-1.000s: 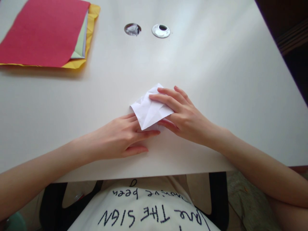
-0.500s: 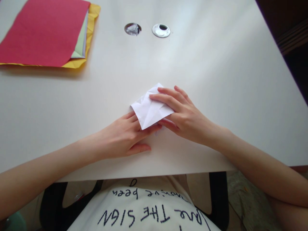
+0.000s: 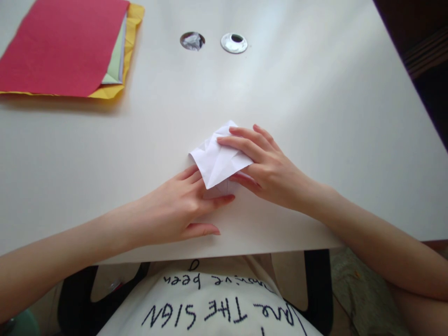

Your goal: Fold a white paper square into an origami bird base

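step: apparently parting folded white paper (image 3: 215,163) | place: under right hand (image 3: 275,168) fingertips, over left hand (image 3: 178,207) fingertips | right: clamped on it | left: thumb and fingers apart | next: likely needs steady pinch

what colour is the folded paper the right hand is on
The paper is white, best seen in the head view.

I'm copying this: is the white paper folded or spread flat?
Folded: the white paper shows creases and overlapping layers, with the right hand's fingers on it.
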Available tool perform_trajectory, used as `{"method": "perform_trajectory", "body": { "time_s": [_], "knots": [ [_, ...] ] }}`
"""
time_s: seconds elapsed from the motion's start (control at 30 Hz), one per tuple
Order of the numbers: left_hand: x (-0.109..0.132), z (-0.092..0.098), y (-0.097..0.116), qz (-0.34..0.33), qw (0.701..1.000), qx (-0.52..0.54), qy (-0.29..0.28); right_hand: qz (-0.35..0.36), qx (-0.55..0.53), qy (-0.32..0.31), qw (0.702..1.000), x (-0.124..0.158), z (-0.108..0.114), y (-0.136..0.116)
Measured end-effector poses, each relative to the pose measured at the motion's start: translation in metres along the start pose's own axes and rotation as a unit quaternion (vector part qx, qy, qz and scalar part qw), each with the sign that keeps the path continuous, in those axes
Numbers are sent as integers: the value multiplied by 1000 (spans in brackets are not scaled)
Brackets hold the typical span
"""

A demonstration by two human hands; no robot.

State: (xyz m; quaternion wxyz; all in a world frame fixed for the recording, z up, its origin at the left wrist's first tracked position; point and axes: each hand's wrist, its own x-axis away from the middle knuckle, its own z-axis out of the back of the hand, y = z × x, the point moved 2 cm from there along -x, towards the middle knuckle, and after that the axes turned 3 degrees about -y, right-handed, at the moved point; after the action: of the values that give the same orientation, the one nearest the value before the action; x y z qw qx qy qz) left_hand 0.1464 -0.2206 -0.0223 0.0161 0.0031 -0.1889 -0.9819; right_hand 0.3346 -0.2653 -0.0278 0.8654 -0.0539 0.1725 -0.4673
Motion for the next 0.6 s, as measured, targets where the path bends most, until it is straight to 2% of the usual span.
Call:
{"method": "perform_trajectory", "body": {
  "time_s": [0.27, 0.6],
  "knots": [
    [1, 7, -5, 0, 999, 20, -37, -11, -6, -8, 1000, -1, 1, 0],
    [3, 10, -10, -10, 1000, 9, -23, -8, 6, -6, 1000, 0, 1, 0]
  ]
}}
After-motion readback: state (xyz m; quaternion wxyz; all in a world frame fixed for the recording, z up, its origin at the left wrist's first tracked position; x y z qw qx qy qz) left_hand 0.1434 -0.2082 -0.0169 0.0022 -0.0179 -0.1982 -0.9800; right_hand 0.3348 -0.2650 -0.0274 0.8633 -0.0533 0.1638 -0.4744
